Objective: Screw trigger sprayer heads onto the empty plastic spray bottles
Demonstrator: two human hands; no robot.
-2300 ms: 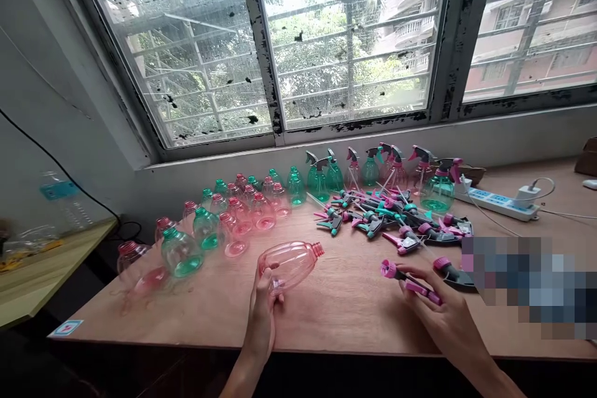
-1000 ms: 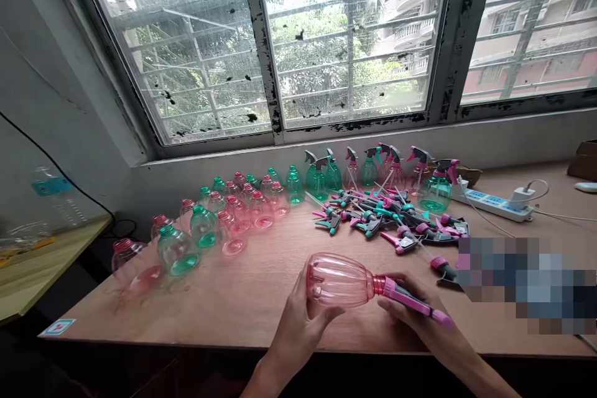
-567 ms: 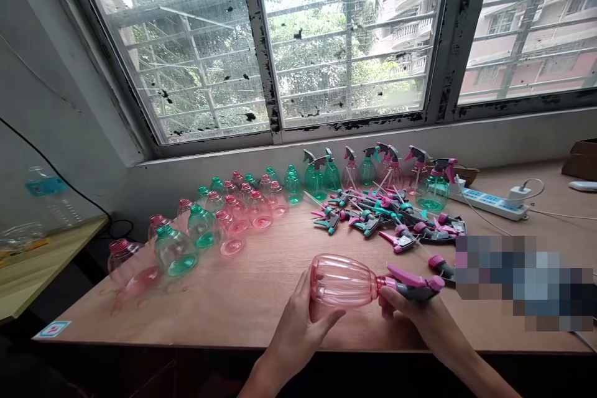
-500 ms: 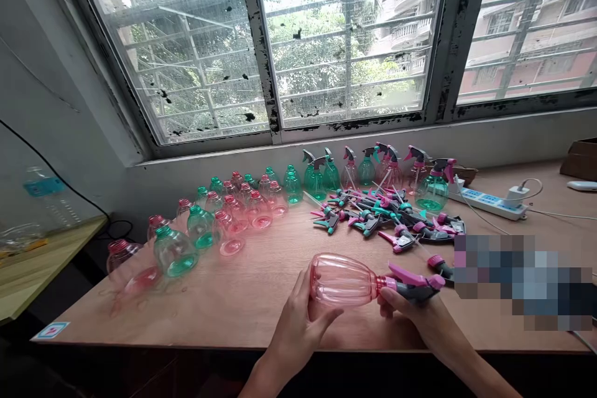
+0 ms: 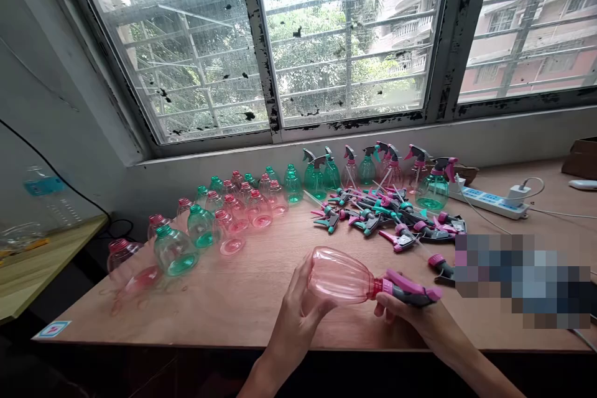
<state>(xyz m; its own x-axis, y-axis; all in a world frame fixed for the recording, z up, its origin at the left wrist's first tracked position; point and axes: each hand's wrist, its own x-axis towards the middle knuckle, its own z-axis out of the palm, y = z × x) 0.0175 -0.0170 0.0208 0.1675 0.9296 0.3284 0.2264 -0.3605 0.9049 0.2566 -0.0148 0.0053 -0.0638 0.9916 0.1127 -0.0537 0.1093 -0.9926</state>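
Note:
A clear pink spray bottle (image 5: 342, 275) lies sideways in the air above the front of the table, its base toward the left. My left hand (image 5: 298, 305) is wrapped round the base end, thumb below and fingers behind. At the neck, my right hand (image 5: 401, 312) grips the collar of the pink and grey trigger sprayer head (image 5: 410, 289), which sits on the bottle's mouth and points right. Behind the bottle lies a heap of loose trigger sprayer heads (image 5: 373, 211), pink, teal and grey. One loose pink and grey head (image 5: 441, 266) rests just beyond my right hand.
Several pink and green bottles without sprayers (image 5: 200, 224) stand in rows at the left. Bottles with sprayers fitted (image 5: 331, 174) line the wall under the window. A white power strip (image 5: 489, 200) with cables lies at the right, near a blurred patch.
The bottle has tilted a little, its base end rising, and the trigger sprayer head has turned slightly about the bottle's length. Both hands keep their hold and have shifted only slightly.

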